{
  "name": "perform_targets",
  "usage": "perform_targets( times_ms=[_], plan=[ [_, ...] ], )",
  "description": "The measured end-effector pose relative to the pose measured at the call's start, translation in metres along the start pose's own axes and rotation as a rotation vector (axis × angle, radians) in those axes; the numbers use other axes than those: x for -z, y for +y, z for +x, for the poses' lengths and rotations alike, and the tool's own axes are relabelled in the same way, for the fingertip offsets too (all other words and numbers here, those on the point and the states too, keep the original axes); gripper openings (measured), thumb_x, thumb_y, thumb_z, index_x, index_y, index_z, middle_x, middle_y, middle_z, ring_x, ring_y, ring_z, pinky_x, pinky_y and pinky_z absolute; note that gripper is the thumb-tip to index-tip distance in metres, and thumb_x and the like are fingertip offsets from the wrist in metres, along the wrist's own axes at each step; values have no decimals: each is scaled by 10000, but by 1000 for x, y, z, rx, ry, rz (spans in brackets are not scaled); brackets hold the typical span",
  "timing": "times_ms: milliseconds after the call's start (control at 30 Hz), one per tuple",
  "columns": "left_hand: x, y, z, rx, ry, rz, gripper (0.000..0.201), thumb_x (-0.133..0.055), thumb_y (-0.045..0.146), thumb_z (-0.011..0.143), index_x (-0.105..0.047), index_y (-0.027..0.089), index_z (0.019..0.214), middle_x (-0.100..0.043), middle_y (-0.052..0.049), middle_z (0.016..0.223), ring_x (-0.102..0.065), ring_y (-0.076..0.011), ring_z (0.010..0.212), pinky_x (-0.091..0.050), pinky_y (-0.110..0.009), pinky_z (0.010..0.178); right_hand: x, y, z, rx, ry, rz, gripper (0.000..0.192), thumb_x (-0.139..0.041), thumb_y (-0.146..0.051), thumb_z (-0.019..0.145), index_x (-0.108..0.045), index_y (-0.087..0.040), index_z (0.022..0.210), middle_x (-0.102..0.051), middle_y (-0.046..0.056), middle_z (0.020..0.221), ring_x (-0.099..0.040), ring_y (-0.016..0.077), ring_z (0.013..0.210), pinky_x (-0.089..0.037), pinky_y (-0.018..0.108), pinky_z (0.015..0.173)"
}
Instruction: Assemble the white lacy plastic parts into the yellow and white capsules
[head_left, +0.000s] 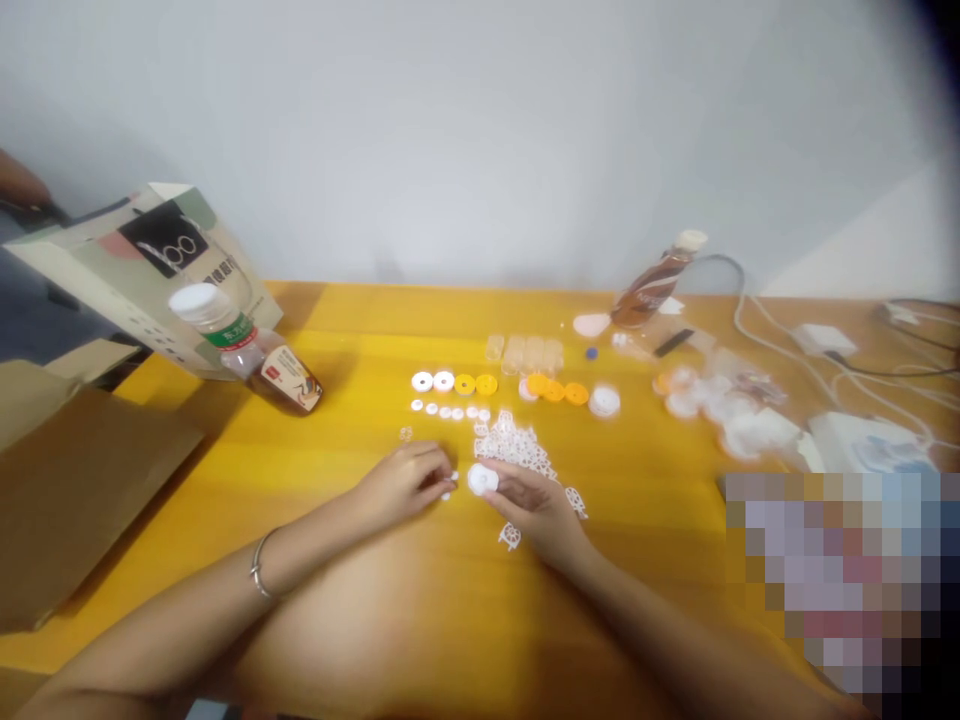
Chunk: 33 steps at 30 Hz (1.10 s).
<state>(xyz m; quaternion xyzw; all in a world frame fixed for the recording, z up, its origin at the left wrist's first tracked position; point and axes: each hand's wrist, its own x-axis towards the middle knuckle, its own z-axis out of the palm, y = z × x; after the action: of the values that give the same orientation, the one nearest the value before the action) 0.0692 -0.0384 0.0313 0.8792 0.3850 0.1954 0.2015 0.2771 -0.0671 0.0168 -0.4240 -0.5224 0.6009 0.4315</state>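
Grip: right hand (536, 505) is pinching a small white round wheel (483, 479) between thumb and fingertips, holding it just above the yellow table (360, 330); left hand (409, 480) is curling its fingers together around a tiny white piece at its tips, too small and blurred to name.

Position: both hands are meeting near the middle of the table, fingertips almost touching, just in front of the heap of white lattice parts (514, 445).

Step in hand: it looks as though the tiny piece is being brought up to the wheel's centre for fitting.

Next move calls for: by my judgement, lining the small part up squarely with the hole and pressing gently, since both pieces are light and slippery.

Materials and shapes: the wheel is looking like smooth moulded plastic, disc-shaped; the lattice parts are thin, openwork and flat; one is lying loose by the right wrist.

Sorted rows: white and yellow rings (454, 382) are lying in a line, a row of smaller white discs (450, 410) just before them, orange discs (556, 390) to the right.

Around: a tea bottle (251, 350) is lying on its side at the left, near a printed paper bag (142, 265).
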Motion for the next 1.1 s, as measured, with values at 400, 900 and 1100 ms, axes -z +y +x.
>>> perform_targets(
  times_ms=[400,900,1100],
  plan=[
    [-3,7,-4,64,-7,275,111,-478,130,820,-568,156,762,-564,-32,742,-570,-147,661,-456,-238,593,1,-1,0,-12,-7,-17,371,-677,-259,692,-638,-235,1061,-718,16,862,-668,158,799,-522,316,833],
    [1,21,-1,-209,269,13,156,-477,136,848,-592,149,953,-637,-43,860,-589,-114,794,-496,-237,734,2,4,1,-23,-52,36,372,-703,-253,677,-631,-218,1040,-708,24,901,-657,169,855,-505,327,857],
    [-4,22,1,-319,327,50,158,-515,130,840,-603,165,965,-662,-45,883,-594,-124,784,-464,-260,704,1,5,2,-21,-112,81,369,-714,-236,665,-634,-229,1025,-713,7,861,-662,170,849,-500,338,861]
  ],
)
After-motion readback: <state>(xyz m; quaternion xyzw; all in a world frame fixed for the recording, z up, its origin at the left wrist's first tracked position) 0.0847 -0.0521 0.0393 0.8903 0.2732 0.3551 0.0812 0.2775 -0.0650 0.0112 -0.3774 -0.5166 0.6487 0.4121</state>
